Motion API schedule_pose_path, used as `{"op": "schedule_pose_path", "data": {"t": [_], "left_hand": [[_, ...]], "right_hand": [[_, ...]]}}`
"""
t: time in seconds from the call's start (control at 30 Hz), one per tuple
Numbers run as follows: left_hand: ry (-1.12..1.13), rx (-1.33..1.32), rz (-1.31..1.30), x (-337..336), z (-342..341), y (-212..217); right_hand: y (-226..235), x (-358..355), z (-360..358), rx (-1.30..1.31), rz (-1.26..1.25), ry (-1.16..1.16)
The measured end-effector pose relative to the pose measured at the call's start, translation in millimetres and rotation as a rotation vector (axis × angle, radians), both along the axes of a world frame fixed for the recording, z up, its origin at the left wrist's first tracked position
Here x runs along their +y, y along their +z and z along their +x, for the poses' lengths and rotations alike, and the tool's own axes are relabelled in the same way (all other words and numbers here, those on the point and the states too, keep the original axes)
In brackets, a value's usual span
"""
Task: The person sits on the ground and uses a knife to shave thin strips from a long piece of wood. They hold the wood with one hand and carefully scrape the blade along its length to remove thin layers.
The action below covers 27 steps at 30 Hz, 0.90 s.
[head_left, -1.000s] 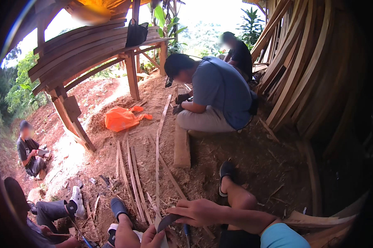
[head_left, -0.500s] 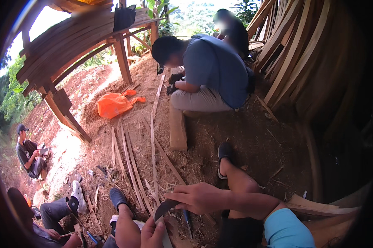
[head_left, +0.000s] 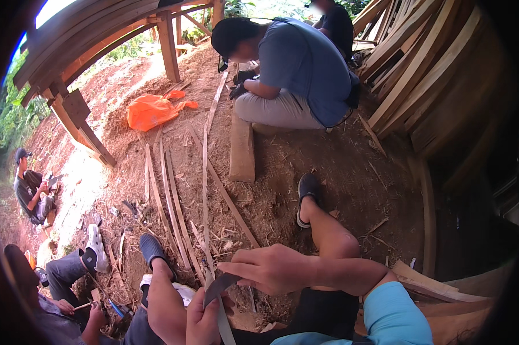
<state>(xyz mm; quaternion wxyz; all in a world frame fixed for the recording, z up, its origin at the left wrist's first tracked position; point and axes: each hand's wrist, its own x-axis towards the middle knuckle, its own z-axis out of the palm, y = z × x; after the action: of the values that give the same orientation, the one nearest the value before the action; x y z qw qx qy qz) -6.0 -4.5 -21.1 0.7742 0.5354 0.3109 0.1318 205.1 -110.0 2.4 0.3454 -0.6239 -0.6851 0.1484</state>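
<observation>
My right hand (head_left: 279, 269) is closed around the handle of a knife, the handle hidden by the fingers. The dark, curved knife blade (head_left: 222, 284) lies across a long, thin wooden strip (head_left: 224, 326). My left hand (head_left: 202, 323) pinches that strip just below the blade, thumb on the near side. From my hands the strip seems to run far ahead along the ground, toward the person in the blue-grey shirt (head_left: 305, 72). My bare legs spread to either side, with a dark clog (head_left: 308, 192) on the right foot.
More thin wooden strips (head_left: 173, 207) lie on the shaving-covered dirt, near an orange bag (head_left: 156, 110). A squared timber (head_left: 242, 155) lies before the crouching person. Planks (head_left: 426, 63) lean at right; a wooden rack (head_left: 92, 40) stands at left. A seated person (head_left: 69, 310) works close on my left.
The view has tipped downward, so the scene sits higher and more of my left hand and lap shows. The knife stays against the strip, still close to my left thumb.
</observation>
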Motion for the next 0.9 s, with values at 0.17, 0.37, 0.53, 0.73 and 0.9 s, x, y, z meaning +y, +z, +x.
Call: {"op": "schedule_pose_path", "data": {"t": [0.17, 0.37, 0.53, 0.73, 0.9], "left_hand": [[0.040, 0.098, 0.126, 4, -3, -8], [0.005, 0.017, -0.014, 3, 7, 20], [-0.075, 0.009, 0.013, 5, 12, 29], [-0.086, -0.035, -0.095, -2, 0, 20], [-0.017, 0.011, -0.041, -11, 10, 28]], "right_hand": [[1, 1, -2, 0.029, 0.000, 0.012], [6, 1, -2, 0.043, 0.015, -0.018], [4, 2, -2, 0.060, 0.054, -0.024], [1, -3, -3, 0.168, 0.094, -0.057], [1, -10, 13, 0.176, 0.069, -0.083]]}}
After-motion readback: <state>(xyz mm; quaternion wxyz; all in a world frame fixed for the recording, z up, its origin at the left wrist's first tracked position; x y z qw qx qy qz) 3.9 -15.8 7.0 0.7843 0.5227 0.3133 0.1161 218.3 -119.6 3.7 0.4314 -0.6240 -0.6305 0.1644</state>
